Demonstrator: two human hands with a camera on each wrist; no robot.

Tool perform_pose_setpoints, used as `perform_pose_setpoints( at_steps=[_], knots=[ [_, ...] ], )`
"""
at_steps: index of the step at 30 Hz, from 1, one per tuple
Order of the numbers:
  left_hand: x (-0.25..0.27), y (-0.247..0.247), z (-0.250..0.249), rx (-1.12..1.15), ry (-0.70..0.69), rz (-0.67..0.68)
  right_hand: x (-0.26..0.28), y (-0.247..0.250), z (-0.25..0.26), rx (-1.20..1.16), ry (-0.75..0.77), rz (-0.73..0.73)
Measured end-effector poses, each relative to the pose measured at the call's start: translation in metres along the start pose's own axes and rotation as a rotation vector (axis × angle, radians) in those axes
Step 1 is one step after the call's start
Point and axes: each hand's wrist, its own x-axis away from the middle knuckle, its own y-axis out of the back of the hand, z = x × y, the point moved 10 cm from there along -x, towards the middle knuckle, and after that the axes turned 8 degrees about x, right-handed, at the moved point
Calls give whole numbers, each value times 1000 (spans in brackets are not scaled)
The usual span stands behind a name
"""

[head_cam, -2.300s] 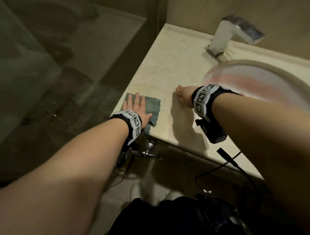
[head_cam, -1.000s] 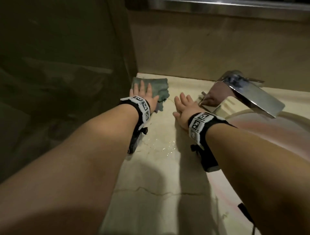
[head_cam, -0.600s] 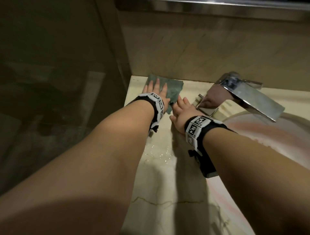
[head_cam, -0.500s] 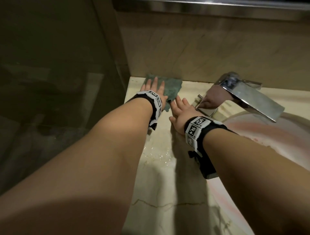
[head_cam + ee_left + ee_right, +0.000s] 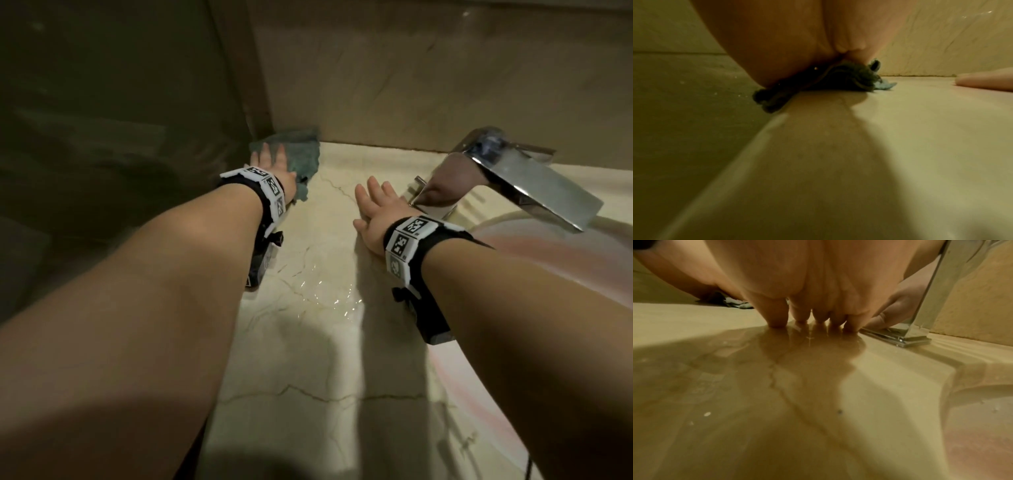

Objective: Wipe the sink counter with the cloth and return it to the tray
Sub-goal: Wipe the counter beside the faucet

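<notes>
Head view: left hand (image 5: pixel 274 168) lay flat, fingers straight, pressing the cloth (image 5: pixel 301 154) into the counter (image 5: pixel 308 359) back-left corner. Right hand (image 5: pixel 376 212) lay flat, fingers apart, near the faucet (image 5: pixel 513 178); water patch (image 5: pixel 329 294) btwn wrists. Left wrist: cloth bunched under palm at counter edge. Right wrist: fingertips (image 5: pixel 777 321) touched wet counter beside faucet base.

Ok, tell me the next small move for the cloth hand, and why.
Probably drag the cloth back toward the near edge, through the wet patch. The left hand presses it flat in the counter's far corner by the wall, so nothing remains ahead, and water glistens between the forearms. The right hand rests flat beside the faucet.
</notes>
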Motion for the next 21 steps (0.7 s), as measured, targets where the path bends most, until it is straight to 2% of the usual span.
perform_pose_setpoints(
  at_steps=[11, 21],
  knots=[
    [58, -37, -6, -150, -81, 24, 3, 8, 3, 3, -23, -34],
    [5, -2, -23, -189, -39, 11, 0, 4, 3, -7, 0, -24]
  ],
)
